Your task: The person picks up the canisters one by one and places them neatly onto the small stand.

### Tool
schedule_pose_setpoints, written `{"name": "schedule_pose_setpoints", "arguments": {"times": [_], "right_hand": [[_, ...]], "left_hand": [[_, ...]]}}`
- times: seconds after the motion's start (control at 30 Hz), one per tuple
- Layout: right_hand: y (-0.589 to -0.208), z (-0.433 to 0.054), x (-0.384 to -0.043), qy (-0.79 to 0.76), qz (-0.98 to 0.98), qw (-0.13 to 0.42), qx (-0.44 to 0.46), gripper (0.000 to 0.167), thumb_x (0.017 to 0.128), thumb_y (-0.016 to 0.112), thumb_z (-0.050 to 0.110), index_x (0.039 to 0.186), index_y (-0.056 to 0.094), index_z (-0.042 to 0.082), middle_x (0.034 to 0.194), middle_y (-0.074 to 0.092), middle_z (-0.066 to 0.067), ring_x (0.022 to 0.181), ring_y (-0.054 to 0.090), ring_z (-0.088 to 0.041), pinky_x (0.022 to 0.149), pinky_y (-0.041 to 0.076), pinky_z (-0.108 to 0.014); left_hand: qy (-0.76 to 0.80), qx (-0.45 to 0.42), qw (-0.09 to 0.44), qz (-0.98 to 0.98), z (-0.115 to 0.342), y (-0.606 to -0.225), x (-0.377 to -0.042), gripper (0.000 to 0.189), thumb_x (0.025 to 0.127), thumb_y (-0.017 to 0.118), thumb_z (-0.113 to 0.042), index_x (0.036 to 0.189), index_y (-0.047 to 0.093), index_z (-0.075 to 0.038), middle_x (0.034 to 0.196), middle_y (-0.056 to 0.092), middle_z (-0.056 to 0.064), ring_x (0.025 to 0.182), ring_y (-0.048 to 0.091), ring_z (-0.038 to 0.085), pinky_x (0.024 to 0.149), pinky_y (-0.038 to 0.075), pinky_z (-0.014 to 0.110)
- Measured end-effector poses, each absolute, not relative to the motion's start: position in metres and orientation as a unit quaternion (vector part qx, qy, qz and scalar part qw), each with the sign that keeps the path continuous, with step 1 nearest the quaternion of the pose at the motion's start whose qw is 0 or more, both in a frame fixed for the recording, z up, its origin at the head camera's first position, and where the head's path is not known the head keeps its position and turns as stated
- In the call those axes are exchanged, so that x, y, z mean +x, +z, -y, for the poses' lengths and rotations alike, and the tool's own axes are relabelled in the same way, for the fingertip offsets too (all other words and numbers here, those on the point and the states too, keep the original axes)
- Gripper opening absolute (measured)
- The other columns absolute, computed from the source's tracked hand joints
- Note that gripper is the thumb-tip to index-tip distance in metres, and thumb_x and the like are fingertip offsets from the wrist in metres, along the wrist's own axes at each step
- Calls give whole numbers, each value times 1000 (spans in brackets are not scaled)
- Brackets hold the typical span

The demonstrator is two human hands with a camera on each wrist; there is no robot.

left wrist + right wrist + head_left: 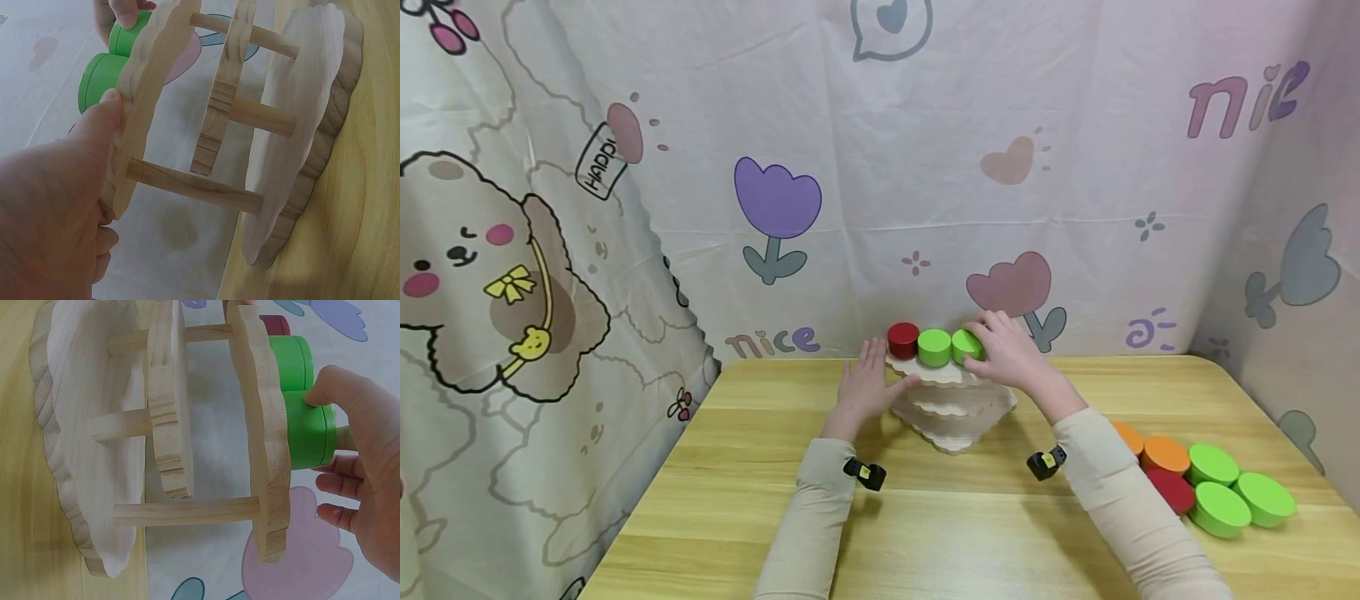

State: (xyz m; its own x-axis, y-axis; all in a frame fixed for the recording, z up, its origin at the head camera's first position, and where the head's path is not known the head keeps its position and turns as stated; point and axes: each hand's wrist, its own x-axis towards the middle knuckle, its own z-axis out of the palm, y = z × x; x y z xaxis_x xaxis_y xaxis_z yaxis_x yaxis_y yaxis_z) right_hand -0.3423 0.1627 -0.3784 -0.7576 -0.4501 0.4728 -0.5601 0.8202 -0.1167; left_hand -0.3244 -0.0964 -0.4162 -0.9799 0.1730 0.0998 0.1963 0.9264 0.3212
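Note:
A tiered wooden stand [951, 429] with scalloped edges and round posts [197, 189] stands on the table. In a row on its top board [259, 425] sit a red cylinder [903, 341], a green cylinder [935, 347] and a second green cylinder [966, 347]. My right hand [1011, 354] pinches that second green cylinder between thumb and fingers, at the row's right end. At the stand's left side, my left hand [867, 385] rests against the top board's edge, thumb over it in the left wrist view; part of its other fingers is hidden behind the board.
To the right on the wooden table [940, 533] lies a group of round pieces: orange ones [1166, 455], a red one [1172, 492] and several green ones [1221, 509]. My right sleeve [1120, 492] partly covers them. A patterned cloth [887, 208] hangs behind the table.

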Motion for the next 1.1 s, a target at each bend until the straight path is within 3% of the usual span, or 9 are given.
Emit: {"name": "schedule_pose_setpoints", "arguments": {"times": [0.57, 0.83, 1.1], "right_hand": [[-371, -170, -331, 109, 923, 233, 285, 59, 84, 70, 37, 133, 58, 6, 124, 59, -15, 112, 52, -33, 91, 45, -49], [-366, -183, -318, 112, 908, 266, 304, 53, 85, 70, 34, 130, 59, 9, 124, 59, -14, 111, 53, -33, 84, 47, -48], [-371, -204, -302, 104, 885, 316, 327, 45, 80, 73, 29, 118, 63, 6, 110, 62, -11, 99, 55, -31, 71, 44, -43]], "left_hand": [[-174, -95, 32, 980, 97, -419, -325, 104, 86, 37, -79, 158, 7, -9, 166, 6, 11, 154, -1, 25, 123, 7, 57], [-177, -96, 37, 979, 99, -419, -325, 104, 86, 36, -80, 158, 9, -9, 165, 7, 11, 154, 0, 26, 122, 8, 58], [-177, -95, 35, 979, 98, -417, -324, 104, 87, 37, -79, 157, 9, -9, 166, 7, 11, 154, -1, 26, 122, 7, 58]]}}
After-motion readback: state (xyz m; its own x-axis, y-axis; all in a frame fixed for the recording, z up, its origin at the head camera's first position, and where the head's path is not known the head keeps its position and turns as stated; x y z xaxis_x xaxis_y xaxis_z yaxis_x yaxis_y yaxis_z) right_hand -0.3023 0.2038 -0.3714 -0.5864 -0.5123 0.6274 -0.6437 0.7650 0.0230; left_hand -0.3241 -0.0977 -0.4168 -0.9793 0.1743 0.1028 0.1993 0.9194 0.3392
